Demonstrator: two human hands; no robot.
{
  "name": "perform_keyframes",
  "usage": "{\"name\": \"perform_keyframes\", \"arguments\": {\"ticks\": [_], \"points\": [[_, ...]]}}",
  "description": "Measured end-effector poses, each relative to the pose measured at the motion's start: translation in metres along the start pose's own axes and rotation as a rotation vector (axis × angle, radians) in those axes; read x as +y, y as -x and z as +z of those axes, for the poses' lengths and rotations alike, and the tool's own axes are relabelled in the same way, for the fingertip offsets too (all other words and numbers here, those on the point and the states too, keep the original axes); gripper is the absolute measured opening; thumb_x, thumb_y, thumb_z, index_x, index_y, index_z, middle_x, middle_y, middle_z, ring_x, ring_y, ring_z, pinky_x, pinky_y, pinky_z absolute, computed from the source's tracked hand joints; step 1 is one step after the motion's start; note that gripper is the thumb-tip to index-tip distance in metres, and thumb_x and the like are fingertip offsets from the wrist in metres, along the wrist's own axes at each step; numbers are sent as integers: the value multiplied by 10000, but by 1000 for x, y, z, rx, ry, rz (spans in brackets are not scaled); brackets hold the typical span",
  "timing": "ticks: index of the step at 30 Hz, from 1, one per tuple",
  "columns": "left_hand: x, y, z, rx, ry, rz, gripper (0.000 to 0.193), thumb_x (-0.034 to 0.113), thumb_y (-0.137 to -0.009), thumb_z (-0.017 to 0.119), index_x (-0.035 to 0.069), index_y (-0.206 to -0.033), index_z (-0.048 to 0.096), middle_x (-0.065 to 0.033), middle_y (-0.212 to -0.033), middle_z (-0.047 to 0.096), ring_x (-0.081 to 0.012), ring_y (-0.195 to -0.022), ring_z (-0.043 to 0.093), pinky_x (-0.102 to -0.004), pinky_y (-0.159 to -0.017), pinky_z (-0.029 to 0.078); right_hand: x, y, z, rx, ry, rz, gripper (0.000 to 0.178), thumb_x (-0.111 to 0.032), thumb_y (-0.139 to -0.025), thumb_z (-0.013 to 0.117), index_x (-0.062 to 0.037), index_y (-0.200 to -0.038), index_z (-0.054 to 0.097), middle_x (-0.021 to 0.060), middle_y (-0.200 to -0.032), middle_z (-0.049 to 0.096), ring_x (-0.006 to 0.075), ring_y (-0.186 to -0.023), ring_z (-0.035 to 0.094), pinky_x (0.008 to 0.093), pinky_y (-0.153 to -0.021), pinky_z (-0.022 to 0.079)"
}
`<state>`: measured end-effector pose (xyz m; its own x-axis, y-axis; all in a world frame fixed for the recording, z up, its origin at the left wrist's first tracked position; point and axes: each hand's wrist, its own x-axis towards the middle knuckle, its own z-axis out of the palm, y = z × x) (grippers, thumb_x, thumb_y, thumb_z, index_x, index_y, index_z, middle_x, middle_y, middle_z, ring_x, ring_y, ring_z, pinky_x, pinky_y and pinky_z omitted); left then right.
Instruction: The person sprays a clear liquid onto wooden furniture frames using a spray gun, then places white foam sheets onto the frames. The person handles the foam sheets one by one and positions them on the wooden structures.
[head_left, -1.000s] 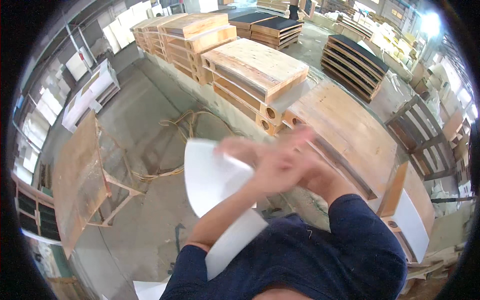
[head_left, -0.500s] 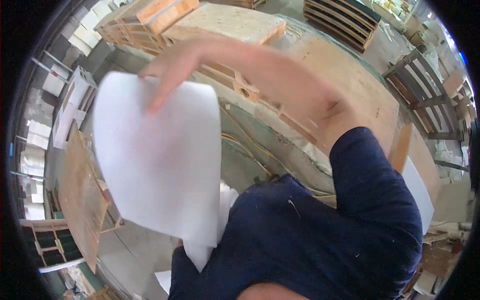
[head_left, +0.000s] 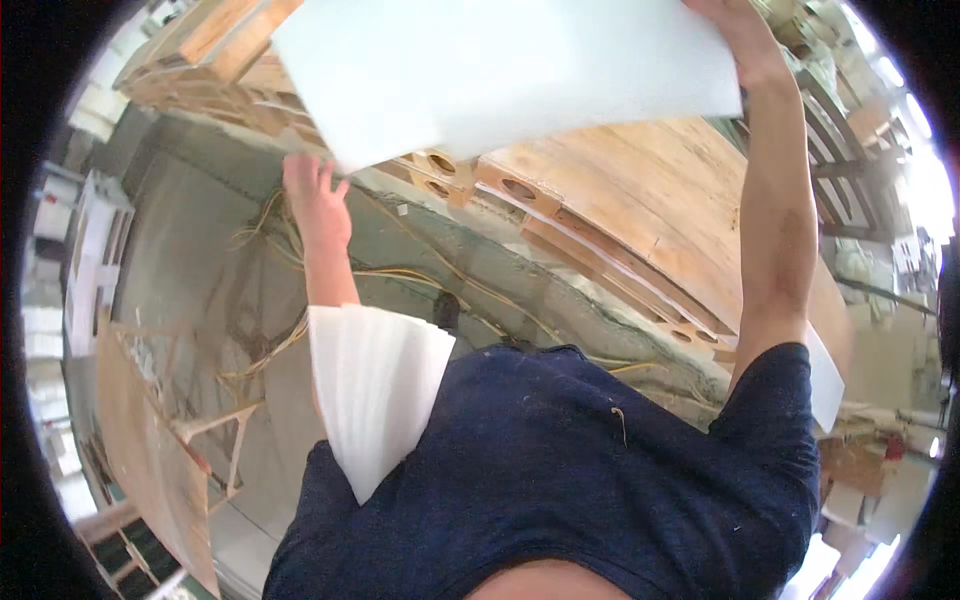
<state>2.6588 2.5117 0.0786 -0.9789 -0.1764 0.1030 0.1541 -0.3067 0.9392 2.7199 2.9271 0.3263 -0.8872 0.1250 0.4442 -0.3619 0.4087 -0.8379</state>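
White, thin, flat sheet with straight edges: spread across the top of the view, in front of the wooden stacks; I cannot tell whether it touches them or hangs clear

Right hand: raised at the sheet's right edge and closed on it, as far as shows; the fingers run partly past the frame

Left hand: open, fingers spread, just by the sheet's near left corner, with nothing visibly gripped; whether a fingertip touches that corner cannot be told

Fanned bundle of white, thin sheets: lying over the left forearm and against the dark navy cloth shirt, apparently tucked in the crook of the arm

Light brown plywood panels with round edge holes: stacked below and beyond the sheet

Yellow, looped cables: on the grey concrete floor, beneath the hands

Sheet risk: with its left side seemingly ungripped, it could sag, twist or crease, and a corner might catch on a panel edge

Bundle risk: lifting the left elbow away from the body could loosen it and let sheets slide to the floor

Footing risk: a step into the cable loops could trip the person
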Motion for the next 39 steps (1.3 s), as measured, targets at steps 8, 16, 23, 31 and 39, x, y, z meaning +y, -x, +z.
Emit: {"name": "perform_keyframes", "arguments": {"ticks": [8,16,23,31,39], "points": [[-73,-73,113,-615,52,-414,372,211,-853,708,16,-1133,559,-73,-875,674,-156,-762,647,-274,-663,517,113,82,-86,413,193,557,570,-230,-836,698,60,-1277,482,181,-1129,619,261,-952,645,348,-774,549],[-144,-79,147,-810,-320,-432,346,284,-782,745,-11,-943,662,-76,-847,674,-144,-736,606,-279,-646,477,138,170,-85,548,218,687,473,-134,-868,673,23,-1274,488,109,-1148,614,189,-974,616,310,-815,522],[-156,-97,140,-1036,-649,-575,335,320,-740,798,30,-863,686,-44,-787,646,-131,-727,565,-283,-678,455,168,192,-76,542,234,775,475,-117,-852,680,16,-1274,505,107,-1154,613,191,-995,609,316,-830,514],[-193,-100,132,-1045,-601,-536,421,346,-676,855,12,-868,685,-63,-798,662,-138,-733,572,-294,-696,462,183,192,-65,511,247,794,481,-131,-846,688,37,-1259,508,118,-1144,621,199,-981,616,321,-843,510],[-201,-102,128,-1036,-651,-539,381,337,-690,828,9,-832,695,-81,-770,679,-151,-712,608,-303,-688,487,189,190,-55,513,237,823,457,-88,-853,672,22,-1266,513,105,-1141,624,185,-971,615,311,-840,511]]}}
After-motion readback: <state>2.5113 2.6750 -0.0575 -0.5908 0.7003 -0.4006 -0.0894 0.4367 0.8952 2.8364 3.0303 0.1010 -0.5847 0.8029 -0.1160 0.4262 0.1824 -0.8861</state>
